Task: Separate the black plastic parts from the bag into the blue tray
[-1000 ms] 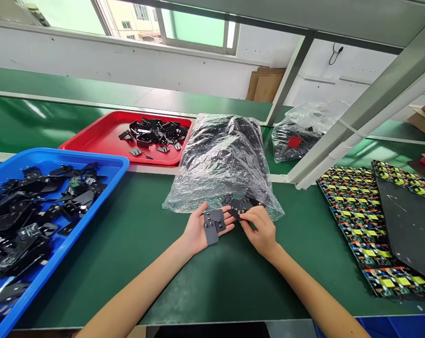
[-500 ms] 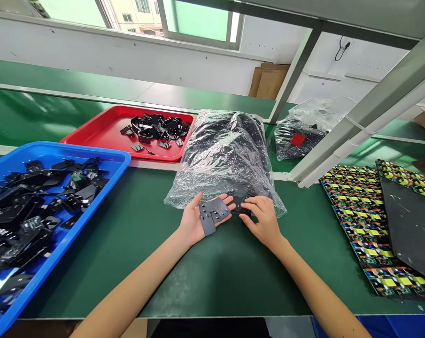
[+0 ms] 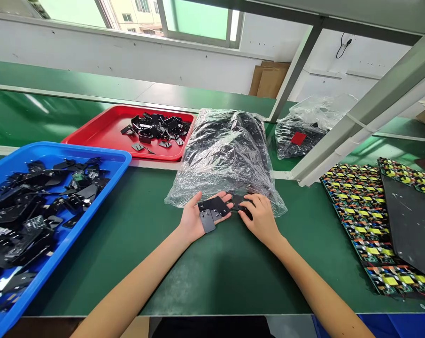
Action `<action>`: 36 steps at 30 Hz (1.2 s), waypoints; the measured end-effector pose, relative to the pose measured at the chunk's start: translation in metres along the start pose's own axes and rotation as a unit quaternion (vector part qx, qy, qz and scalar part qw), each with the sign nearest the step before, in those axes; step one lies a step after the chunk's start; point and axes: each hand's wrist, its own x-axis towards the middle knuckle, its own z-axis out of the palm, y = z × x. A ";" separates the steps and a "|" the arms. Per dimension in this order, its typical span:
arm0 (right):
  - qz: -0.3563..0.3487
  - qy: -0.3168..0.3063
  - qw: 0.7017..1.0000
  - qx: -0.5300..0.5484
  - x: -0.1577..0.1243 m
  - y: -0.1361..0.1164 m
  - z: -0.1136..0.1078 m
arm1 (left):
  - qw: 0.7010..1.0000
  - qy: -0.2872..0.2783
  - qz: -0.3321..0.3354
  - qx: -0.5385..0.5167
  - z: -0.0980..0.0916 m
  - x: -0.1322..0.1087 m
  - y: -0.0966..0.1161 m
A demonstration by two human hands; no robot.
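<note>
My left hand [image 3: 194,220] is palm up, its fingers stretched out, bearing several small flat plastic pieces [image 3: 208,220], grey and black, with short pegs and holes showing on some. My right hand [image 3: 259,216] is curled with its fingertips at a dark plastic piece [image 3: 236,201], just right of the left fingertips. That piece is at the near edge of a clear plastic bag [image 3: 229,159] filled with dark parts. The right fingers hide part of the piece.
At left stands a blue tray [image 3: 119,162] of black plastic parts. Behind it, a red tray [image 3: 96,129] holds smaller black parts. Circuit boards [image 3: 360,225] with yellow components lie at right under a dark sheet [image 3: 413,220]. A second bag [image 3: 300,134] sits behind the metal post [image 3: 353,126].
A black piece now lies on top of the grey pieces in my left palm. My right hand has moved slightly left, with its fingers at a dark piece by the bag.
</note>
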 end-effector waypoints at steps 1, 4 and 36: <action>0.003 0.000 1.000 0.000 0.000 0.000 0.000 | 1.000 0.001 -0.001 0.003 0.000 0.000 0.000; 0.013 -0.002 1.000 -0.009 0.001 -0.001 0.004 | 1.000 -0.006 -0.005 0.005 0.001 -0.001 0.000; -0.055 -0.049 0.997 0.037 0.006 0.016 -0.029 | 0.997 -0.017 -0.012 0.072 0.002 0.000 0.004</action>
